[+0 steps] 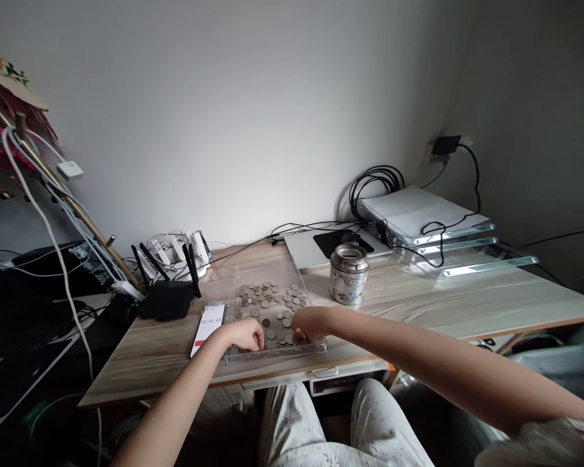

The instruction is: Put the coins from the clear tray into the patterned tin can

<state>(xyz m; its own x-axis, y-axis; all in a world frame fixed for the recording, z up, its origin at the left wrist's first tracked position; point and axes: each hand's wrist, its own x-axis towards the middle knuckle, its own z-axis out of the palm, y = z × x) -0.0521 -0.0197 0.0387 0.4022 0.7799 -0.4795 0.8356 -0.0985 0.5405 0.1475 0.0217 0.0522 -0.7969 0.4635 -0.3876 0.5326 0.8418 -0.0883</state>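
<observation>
Both hands reach into a clear tray of coins on a wooden desk: the left hand is curled loosely at the tray's near left corner, fingers bent down onto the coins, and the right hand rests knuckles-up at the near middle, fingertips on the coins; whether either hand has a coin pinched cannot be told from this angle. The coins lie spread flat across the tray floor, thickest toward its far side. Just left of the tray lies a phone with a lit screen, and beyond that a black router with raised antennas. Right of the tray, near its far corner, stands a lidded metal tin. Behind the tin, a laptop carries a black mouse pad.
</observation>
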